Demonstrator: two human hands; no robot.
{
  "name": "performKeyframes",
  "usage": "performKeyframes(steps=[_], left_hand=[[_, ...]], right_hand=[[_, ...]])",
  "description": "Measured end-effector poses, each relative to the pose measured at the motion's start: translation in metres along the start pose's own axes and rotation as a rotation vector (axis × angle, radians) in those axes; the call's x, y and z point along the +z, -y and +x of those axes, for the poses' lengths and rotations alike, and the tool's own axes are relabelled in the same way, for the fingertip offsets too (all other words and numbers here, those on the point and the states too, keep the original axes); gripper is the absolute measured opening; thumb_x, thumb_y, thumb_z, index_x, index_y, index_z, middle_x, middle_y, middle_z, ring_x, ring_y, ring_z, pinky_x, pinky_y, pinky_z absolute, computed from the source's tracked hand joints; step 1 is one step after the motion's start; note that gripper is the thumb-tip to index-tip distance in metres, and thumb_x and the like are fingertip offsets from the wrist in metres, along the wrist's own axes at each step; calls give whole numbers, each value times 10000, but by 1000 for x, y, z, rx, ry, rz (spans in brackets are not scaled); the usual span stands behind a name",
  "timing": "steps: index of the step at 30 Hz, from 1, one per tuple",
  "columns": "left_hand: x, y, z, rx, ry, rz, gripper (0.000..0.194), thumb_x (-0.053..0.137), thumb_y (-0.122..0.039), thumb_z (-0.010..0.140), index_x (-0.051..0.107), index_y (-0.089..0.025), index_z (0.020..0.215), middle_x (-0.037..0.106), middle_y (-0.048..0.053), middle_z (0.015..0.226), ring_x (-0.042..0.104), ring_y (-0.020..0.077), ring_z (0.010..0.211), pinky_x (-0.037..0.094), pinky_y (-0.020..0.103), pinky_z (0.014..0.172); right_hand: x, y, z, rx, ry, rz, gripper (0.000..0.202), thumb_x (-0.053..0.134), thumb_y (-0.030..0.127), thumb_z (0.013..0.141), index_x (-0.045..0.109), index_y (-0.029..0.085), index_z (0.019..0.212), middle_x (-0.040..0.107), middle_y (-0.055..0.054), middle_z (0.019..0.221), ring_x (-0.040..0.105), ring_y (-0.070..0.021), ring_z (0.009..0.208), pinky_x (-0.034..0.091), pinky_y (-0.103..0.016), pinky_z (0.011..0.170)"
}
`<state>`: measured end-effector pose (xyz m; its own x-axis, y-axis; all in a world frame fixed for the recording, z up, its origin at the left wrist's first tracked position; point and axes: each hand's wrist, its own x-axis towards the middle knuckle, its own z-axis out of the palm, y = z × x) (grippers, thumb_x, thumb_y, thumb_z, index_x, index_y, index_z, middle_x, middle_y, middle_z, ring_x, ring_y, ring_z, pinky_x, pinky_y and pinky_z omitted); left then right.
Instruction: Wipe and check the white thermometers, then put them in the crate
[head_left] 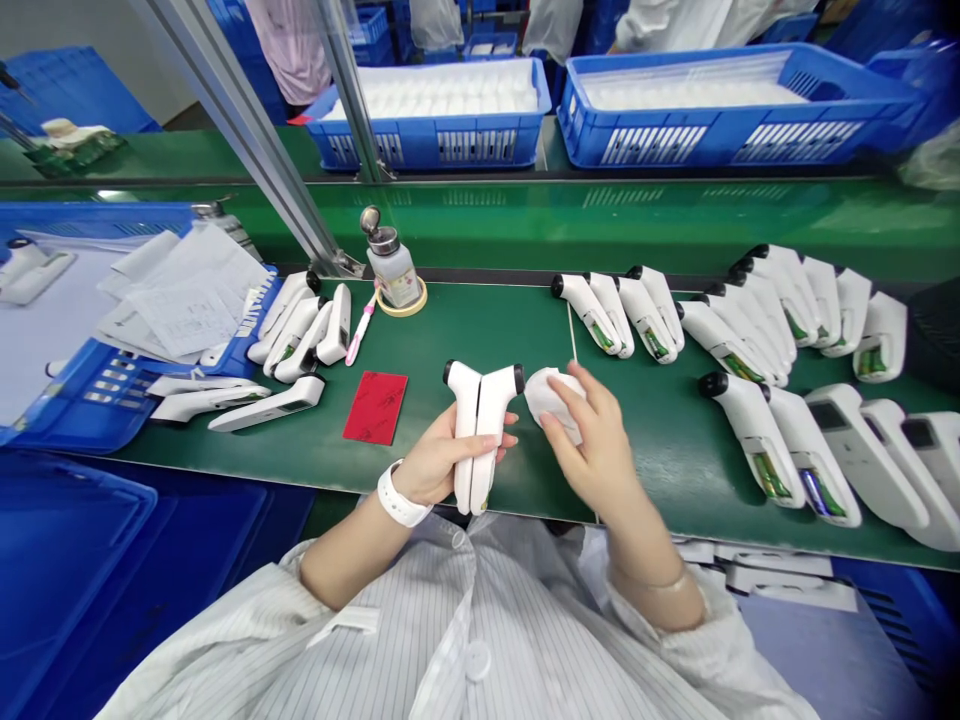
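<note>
In the head view, my left hand (442, 455) is wrapped round two white gun-shaped infrared thermometers (486, 425). They stand side by side, with their black noses pointing apart. My right hand (596, 440) pinches a folded white wipe (551, 395) just to the right of them, without touching them. Behind the wipe a thin white stick (572, 335) lies on the green bench. A red square pad (376, 408) is flat on the bench to the left of my left hand.
A pump bottle (395, 270) stands in a yellowish ring, beside a pink-and-white toothbrush (363, 325). More thermometers lie at left (289, 325) and right (757, 440), some with green parts exposed. Blue crates (442, 135) stand behind a metal post (255, 130). Papers (187, 295) fill a left-hand crate.
</note>
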<state>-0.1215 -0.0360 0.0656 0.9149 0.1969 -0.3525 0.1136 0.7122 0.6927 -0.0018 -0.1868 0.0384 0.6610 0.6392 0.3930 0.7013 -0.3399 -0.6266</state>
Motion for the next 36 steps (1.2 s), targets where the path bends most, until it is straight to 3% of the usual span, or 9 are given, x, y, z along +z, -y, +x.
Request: performKeyframes(steps=[3,5,10,14,16,21,24,30,36], left_hand=[[-2,-2,-1,-11,8,33,422,748,-112,628,581,-172,1011,626,75,1088,624,175,840,490,275,708],[-3,-2,-1,-12,22,43,479,759,-92,599,576,-183,1032,618,76,1107,618,190,874,483,293,736],[-3,3,1,-8,37,63,514,760,-78,587,551,-194,1041,628,53,1035,609,179,863,470,298,750],[-3,8,2,60,39,120,517,754,-61,570,554,-185,1031,622,-3,874,582,124,776,447,239,709],[-5,8,1,37,39,146,524,747,-59,581,548,-186,1049,617,7,910,588,137,815,453,244,714],[-9,5,-2,-26,67,133,535,747,-68,610,539,-207,1083,585,62,1124,602,184,912,479,289,743],[-6,4,-2,3,67,115,545,754,-85,622,537,-218,1104,591,58,1130,602,191,936,477,295,771],[6,7,4,-60,148,-100,397,673,-319,745,553,-189,1099,651,68,997,637,190,819,486,300,730],[7,6,5,92,77,44,468,716,-132,692,516,-232,1103,666,7,957,630,138,841,481,231,725]], right_hand=[[-12,-30,3,11,122,-231,325,567,304,812,618,206,1118,508,-151,1297,443,-379,1187,425,-570,879],[-21,-35,3,-9,170,-191,213,511,264,847,659,198,984,647,-119,1051,598,-289,957,504,-446,761],[-35,13,8,-100,12,74,141,539,206,848,624,223,960,665,-32,862,614,-153,726,485,-273,627],[-16,40,23,-445,131,43,155,550,212,851,628,225,984,658,-31,837,597,-158,754,452,-296,651],[-7,33,35,-467,64,-104,143,546,226,850,652,214,945,646,-41,802,579,-174,740,430,-321,646],[-18,-2,49,-118,-343,-255,194,572,258,813,677,211,970,592,-102,1047,535,-259,979,421,-439,837],[-19,-2,30,105,-385,101,281,589,312,808,641,227,1071,548,-101,1164,513,-261,1074,398,-455,923],[29,28,-7,668,156,1241,332,533,503,819,646,246,997,647,-6,731,603,-170,654,514,-329,648],[32,42,3,628,50,1580,280,579,423,809,645,230,1001,670,-42,1059,600,-235,1019,485,-384,886]])
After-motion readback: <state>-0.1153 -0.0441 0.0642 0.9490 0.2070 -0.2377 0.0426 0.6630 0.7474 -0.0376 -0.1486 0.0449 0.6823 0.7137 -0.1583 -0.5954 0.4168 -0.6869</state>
